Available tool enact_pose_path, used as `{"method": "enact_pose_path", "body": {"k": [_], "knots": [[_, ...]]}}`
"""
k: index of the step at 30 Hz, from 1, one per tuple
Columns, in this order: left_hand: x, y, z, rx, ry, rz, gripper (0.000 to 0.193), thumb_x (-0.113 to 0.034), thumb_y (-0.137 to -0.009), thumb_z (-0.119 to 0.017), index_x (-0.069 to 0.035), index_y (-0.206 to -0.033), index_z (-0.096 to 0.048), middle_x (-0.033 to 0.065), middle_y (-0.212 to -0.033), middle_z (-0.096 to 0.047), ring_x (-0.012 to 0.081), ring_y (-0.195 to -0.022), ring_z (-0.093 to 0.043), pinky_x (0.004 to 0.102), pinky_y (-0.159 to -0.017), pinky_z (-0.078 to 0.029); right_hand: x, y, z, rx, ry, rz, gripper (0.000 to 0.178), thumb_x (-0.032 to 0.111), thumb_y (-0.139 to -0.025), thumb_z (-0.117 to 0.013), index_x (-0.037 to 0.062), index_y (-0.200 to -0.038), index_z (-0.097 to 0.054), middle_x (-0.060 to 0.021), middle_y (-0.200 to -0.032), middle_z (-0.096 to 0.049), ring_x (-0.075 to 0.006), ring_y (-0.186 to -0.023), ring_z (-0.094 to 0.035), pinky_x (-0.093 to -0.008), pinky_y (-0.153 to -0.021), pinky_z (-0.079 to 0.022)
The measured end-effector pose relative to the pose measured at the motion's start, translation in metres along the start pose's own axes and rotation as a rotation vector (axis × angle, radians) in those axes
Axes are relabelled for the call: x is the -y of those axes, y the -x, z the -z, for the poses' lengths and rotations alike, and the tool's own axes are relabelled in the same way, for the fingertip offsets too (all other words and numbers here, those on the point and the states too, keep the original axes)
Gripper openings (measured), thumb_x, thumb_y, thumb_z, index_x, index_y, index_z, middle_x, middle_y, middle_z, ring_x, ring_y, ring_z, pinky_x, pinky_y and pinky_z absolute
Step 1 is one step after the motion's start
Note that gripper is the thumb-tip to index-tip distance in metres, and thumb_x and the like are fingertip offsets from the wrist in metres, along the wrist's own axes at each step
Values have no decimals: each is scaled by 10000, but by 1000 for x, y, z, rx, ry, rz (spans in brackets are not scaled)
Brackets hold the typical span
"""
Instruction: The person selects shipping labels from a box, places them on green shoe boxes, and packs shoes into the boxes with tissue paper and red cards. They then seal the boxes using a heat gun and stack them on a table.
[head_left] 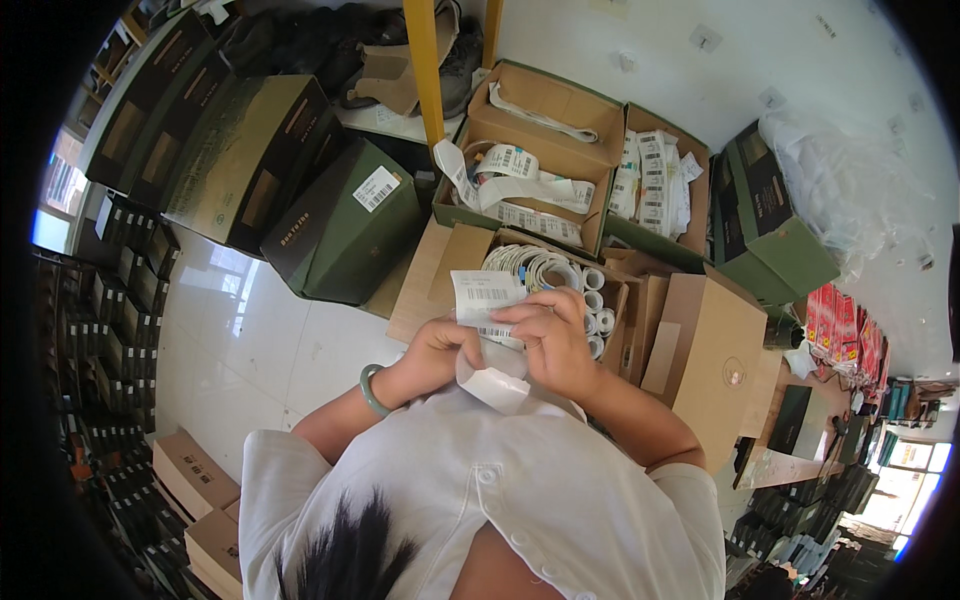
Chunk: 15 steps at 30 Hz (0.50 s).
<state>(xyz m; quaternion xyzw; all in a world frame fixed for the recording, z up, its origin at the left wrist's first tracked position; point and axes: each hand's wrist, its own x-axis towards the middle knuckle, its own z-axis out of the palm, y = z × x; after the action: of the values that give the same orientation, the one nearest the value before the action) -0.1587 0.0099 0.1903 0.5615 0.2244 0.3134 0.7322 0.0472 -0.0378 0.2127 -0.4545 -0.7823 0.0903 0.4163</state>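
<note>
Hands (556, 342) close together, pinching a label strip (486, 293), elbows bent outward (green bangle (366, 390) on left wrist)

Ahead of me rises a pale wall (660, 90) with a few small square plates (705, 38) set into it. To my left spreads a floor (235, 350) of glossy, light tiles with thin joints, mirroring a patch of daylight. A yellow post (424, 70) stands upright in front of me, just beside a pale shelf (395, 123). Nearer to me I see part of a light wooden surface (412, 300). One bright window (62, 190) glares at my far left, and a second window (915, 455) at my far right, beyond another wooden surface (768, 408).
</note>
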Motion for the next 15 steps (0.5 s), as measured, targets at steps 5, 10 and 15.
{"method": "enact_pose_path", "body": {"k": [5,10,15], "knots": [[7,1,10,92,65,95,190,72,-770,-722,-58,-655,-643,43,-913,-678,160,-910,-634,290,-830,-485,-5,2,1,101,-374,-313,64,99,-1002,-493,113,-985,-433,-137,-1222,-661,-323,-1251,-515,-418,-1056,-323],[10,1,8,89,79,12,211,57,-806,-703,-65,-646,-639,41,-891,-689,144,-861,-645,284,-797,-500,-6,-7,12,42,-1388,-868,84,170,-1046,-442,114,-986,-426,-230,-1396,-511,-283,-1318,-470,-408,-1098,-364],[9,-3,6,74,72,3,234,59,-839,-669,-63,-642,-635,51,-905,-706,139,-852,-654,276,-772,-508,-3,-1,4,-20,-1055,-732,50,133,-1022,-482,115,-983,-457,-200,-1407,-508,-289,-1312,-460,-430,-1078,-372]]}}
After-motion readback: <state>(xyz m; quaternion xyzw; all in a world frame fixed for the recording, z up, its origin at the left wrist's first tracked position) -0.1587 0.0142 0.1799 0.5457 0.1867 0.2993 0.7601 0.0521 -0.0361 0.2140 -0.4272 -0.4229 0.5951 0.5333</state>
